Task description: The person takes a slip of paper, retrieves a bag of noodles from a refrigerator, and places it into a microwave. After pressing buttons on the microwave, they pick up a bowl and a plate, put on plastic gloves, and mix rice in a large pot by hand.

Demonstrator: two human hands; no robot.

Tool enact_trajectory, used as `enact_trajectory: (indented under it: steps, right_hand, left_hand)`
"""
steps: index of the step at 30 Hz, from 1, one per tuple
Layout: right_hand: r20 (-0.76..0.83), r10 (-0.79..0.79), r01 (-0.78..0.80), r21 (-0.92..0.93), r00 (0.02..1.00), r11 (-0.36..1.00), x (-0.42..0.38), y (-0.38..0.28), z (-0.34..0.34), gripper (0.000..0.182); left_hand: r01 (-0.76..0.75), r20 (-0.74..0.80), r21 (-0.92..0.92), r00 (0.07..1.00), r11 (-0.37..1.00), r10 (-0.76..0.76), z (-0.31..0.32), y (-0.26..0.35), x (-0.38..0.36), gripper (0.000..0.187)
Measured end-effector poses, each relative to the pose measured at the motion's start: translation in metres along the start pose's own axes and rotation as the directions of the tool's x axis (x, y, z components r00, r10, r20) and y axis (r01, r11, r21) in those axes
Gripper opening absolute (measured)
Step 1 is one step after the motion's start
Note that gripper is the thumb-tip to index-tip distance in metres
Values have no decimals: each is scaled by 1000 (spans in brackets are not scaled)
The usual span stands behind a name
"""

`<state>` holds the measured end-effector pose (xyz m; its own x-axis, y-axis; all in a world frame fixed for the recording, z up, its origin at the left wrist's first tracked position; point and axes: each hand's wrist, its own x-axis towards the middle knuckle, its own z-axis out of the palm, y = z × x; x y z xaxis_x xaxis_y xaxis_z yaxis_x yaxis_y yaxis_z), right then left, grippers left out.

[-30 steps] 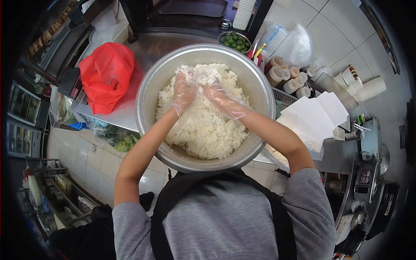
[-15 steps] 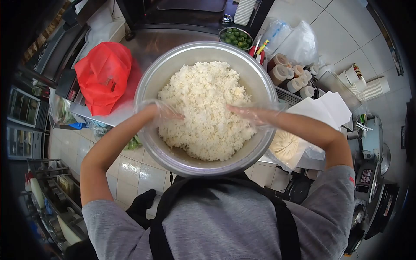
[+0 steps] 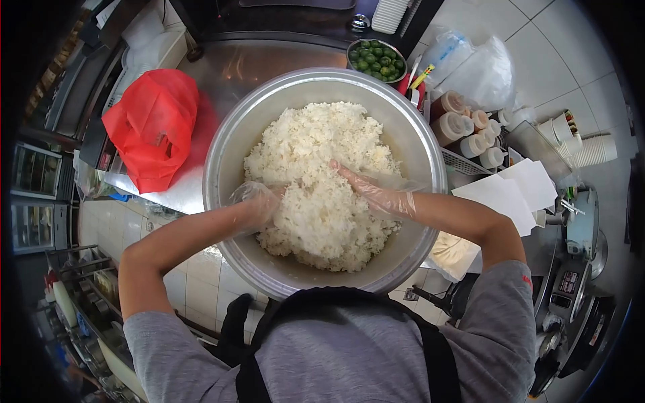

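Observation:
A large round metal pot (image 3: 222,144) holds a heaped mound of cooked white rice (image 3: 316,144). My left hand (image 3: 266,203), in a clear plastic glove, is pushed into the left side of the mound, and rice hides its fingers. From the right, my right hand (image 3: 363,190), also in a clear plastic glove, presses on the mound with its visible fingers stretched out. Some of its fingertips are sunk in the rice. Between the two hands the rice is loose and slightly blurred.
A red bag (image 3: 151,127) lies on the metal counter (image 3: 232,64) left of the pot. Behind the pot sits a bowl of green citrus fruits (image 3: 376,59). Several sauce bottles (image 3: 449,127), white paper sheets (image 3: 504,201) and stacked cups (image 3: 594,151) are at the right.
Both hands have moved toward the body and deeper into the rice, the right hand also leftward. The rice between them has shifted nearer the body. The view has shifted slightly.

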<state>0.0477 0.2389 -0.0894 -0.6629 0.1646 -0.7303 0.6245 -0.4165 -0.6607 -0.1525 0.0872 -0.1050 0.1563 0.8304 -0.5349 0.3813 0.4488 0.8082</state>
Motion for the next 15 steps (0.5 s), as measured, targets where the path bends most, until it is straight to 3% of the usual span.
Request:
enact_trajectory:
  steps: [2,6,7,8,9,11,12,13,14,15]
  right_hand:
    - [22,-34,32,87,999,996,13,8,-4,96]
    - [208,-183,157,134,961,979,26,35,-19,72]
    - [260,-235,210,120,936,970,40,51,-30,67]
    - [308,-374,385,27,875,923,47,59,-38,63]
    - [348,-503,551,-49,791,833,54,66,-47,59]
    - [512,-763,915,-285,396,284,60,67,-60,54]
    - [448,-609,755,-421,655,502,50,55,-52,54]
    - [342,-397,524,-535,852,662,29,29,-37,54]
    - [203,-146,242,-613,968,752,17,14,-30,54]
    - [171,-179,245,-561,969,791,27,24,-39,52]
  left_hand:
    - [-92,-15,28,996,995,93,5,8,-1,51]
    - [-226,-56,164,970,960,238,9,17,-6,52]
    - [-274,-64,203,954,940,292,10,16,-7,53]
    - [-323,-73,239,934,916,348,10,15,-8,54]
    - [-384,-73,282,905,879,419,11,11,-10,54]
    - [-552,-57,311,802,774,595,13,0,-6,60]
    - [-629,-43,323,737,707,675,13,-6,-1,63]
    - [-537,-9,397,808,744,589,10,-6,6,61]
    - [-444,19,470,869,763,494,8,-3,16,59]
    - [-346,37,541,920,767,390,8,-2,21,57]
